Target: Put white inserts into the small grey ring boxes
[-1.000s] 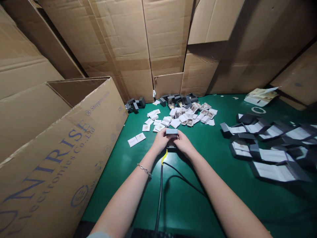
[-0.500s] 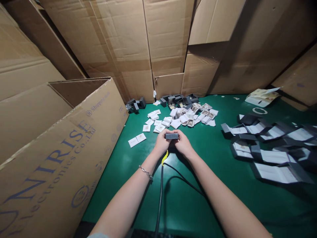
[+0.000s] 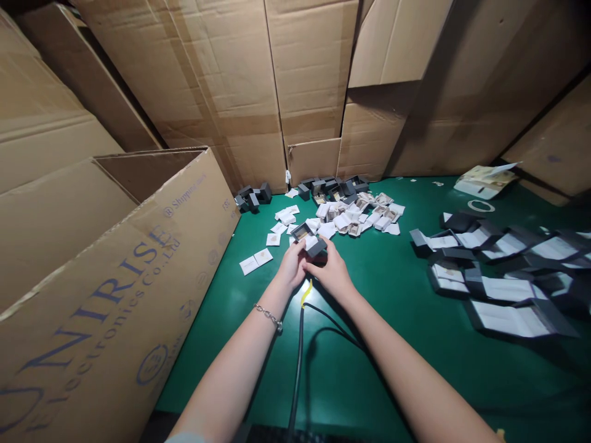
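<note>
Between my hands is a small dark grey box (image 3: 316,247), opened out so that its recessed tray and a pale inner face show. My left hand (image 3: 292,264) grips it from the left and below. On the right side, my right hand (image 3: 333,266) has its fingers round the lid's edge and its thumb reaching toward the left hand. Just beyond the box lie loose white cards (image 3: 273,239) and a heap of white box inserts (image 3: 355,215). Below the hands a black cable (image 3: 300,363) with a yellow end (image 3: 306,292) rests on the green table (image 3: 258,381).
A large cardboard carton (image 3: 138,289) stands open at the left. Several opened dark boxes with white linings (image 3: 503,289) lie in rows at the right. Small dark boxes (image 3: 335,186) are piled at the back against a cardboard wall (image 3: 231,74). A white ring (image 3: 481,206) lies back right.
The small box, earlier seen as a flat closed edge between both hands, is now opened and tilted, showing its inside. My right hand has shifted slightly onto the lid side.
</note>
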The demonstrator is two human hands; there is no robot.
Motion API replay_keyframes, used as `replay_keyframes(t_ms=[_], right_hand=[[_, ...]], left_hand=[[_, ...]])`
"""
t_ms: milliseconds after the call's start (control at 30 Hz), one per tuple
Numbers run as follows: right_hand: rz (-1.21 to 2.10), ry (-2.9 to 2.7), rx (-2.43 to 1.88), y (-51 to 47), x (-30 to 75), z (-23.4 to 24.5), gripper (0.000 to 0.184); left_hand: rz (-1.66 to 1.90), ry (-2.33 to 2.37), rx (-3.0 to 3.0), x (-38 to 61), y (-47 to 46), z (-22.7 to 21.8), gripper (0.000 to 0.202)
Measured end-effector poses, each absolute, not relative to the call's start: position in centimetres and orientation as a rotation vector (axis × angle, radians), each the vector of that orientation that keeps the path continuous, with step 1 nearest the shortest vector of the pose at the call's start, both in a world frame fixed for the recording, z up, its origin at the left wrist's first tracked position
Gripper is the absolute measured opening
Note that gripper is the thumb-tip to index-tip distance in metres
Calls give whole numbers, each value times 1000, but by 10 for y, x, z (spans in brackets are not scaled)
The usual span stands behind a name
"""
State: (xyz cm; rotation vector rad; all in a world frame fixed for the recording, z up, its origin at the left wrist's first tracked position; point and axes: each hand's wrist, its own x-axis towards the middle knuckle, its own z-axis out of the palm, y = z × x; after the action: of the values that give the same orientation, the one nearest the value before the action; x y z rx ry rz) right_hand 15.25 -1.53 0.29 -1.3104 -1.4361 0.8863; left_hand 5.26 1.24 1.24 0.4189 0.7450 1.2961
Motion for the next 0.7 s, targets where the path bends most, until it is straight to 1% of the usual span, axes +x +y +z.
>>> replay_keyframes(t_ms=[100,267,433,567,700], right_hand=[[709,-1489,-1345,-15,154,3,59],[592,-1711,-1272,-17,159,5,50],[541,-1906,-1207,-24,158,9,53],[509,-1921,-1234,-26,158,13,56],[462,-1904,-1289,-28,158,14,65]], left_hand=[[1239,742,425,53,11,13,15],[1271,780,424,54,10,14,11],[1279,983,391,52,10,13,7],[1303,989,463,52,8,14,14],[1296,975,528,52,7,16,19]])
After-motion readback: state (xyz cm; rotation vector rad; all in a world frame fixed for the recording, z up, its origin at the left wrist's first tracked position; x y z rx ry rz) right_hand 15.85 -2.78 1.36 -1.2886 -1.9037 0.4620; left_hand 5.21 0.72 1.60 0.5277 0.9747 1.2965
